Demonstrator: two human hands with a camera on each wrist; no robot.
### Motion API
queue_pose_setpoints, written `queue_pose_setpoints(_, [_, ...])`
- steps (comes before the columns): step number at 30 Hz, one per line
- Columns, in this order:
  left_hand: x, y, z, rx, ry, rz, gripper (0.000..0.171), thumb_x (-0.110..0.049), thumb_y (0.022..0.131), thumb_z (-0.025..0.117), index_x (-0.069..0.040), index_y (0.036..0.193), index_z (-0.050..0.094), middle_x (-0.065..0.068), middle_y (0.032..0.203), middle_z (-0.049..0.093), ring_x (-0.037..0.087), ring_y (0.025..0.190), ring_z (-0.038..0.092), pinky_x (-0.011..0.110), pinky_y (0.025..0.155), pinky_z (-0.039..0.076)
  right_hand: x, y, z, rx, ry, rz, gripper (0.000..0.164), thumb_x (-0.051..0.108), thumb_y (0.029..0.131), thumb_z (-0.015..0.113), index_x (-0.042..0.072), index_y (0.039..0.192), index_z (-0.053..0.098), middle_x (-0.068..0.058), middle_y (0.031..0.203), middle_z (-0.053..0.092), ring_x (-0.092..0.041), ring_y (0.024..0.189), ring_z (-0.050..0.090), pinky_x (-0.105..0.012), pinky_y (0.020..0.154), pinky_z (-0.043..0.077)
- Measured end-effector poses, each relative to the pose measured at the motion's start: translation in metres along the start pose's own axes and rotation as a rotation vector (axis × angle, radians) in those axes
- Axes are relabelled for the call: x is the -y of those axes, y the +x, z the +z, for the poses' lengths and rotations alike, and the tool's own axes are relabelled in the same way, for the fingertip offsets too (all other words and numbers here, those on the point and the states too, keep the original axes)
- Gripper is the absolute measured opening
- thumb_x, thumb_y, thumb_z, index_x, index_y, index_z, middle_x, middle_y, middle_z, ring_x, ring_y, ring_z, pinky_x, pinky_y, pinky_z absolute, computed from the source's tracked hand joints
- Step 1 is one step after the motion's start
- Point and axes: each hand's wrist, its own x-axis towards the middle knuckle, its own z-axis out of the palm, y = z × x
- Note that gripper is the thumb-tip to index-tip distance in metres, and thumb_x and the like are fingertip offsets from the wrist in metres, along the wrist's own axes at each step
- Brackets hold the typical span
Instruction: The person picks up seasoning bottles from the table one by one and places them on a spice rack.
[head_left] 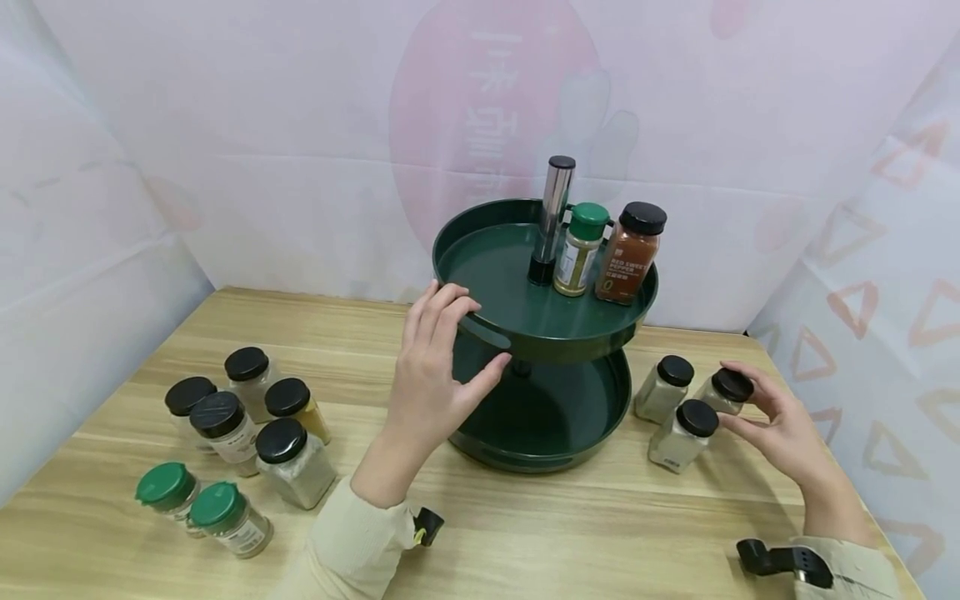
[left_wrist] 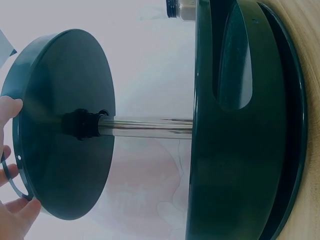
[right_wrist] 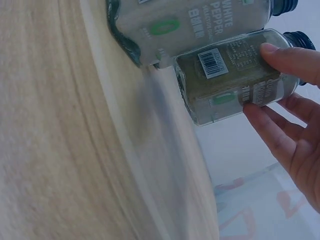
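My left hand (head_left: 431, 367) grips the rim of the upper tray (head_left: 495, 312) of a dark green two-tier rack. In the left wrist view, fingertips (left_wrist: 31, 209) and thumb meet that rim around a slot, with the tray's underside and metal post (left_wrist: 145, 127) visible. My right hand (head_left: 780, 421) pinches a black-capped glass spice jar (right_wrist: 225, 75) between thumb and fingers, right of the rack. Whether its base touches the table is unclear. Close by stand two similar jars, one (head_left: 678, 437) in front and one (head_left: 660, 390) to the left. A jar marked white pepper (right_wrist: 195, 27) shows beside the held one.
On the upper tray stand a tall silver grinder (head_left: 553, 217), a green-capped jar (head_left: 576, 258) and a red sweet pepper jar (head_left: 628, 258). Several black-capped jars (head_left: 296, 471) and two green-capped jars (head_left: 243, 529) stand on the wooden table (head_left: 570, 533) at left. Pale cloth hangs behind.
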Motion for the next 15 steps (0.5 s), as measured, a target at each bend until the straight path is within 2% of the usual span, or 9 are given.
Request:
queue_pose_setpoints(7, [-0.001,0.000,0.000,0.000,0.003,-0.003,0.058,-0.027,0.082,0.081,-0.006,0.128,0.052,0.015,0.141,0.050,0.034,0.142,0.036,0.048,0.119,0.035,0.007,0.000,-0.003,-0.039,-0.046,0.015,0.077,-0.020,0.076,0.073,0.002,0.144,0.046,0.032,0.112,0.062,0.016,0.104,0.058,-0.007,0.076,0.054])
queue_pose_setpoints(15, [-0.001,0.000,0.000,0.004,0.009,-0.008,0.059,-0.028,0.083,0.081,-0.006,0.128,0.051,0.013,0.142,0.049,0.033,0.143,0.035,0.048,0.119,0.036,0.014,0.001,-0.008,-0.081,0.017,0.009,0.078,-0.024,0.077,0.068,0.002,0.146,0.044,0.027,0.122,0.060,0.013,0.109,0.057,-0.007,0.079,0.054])
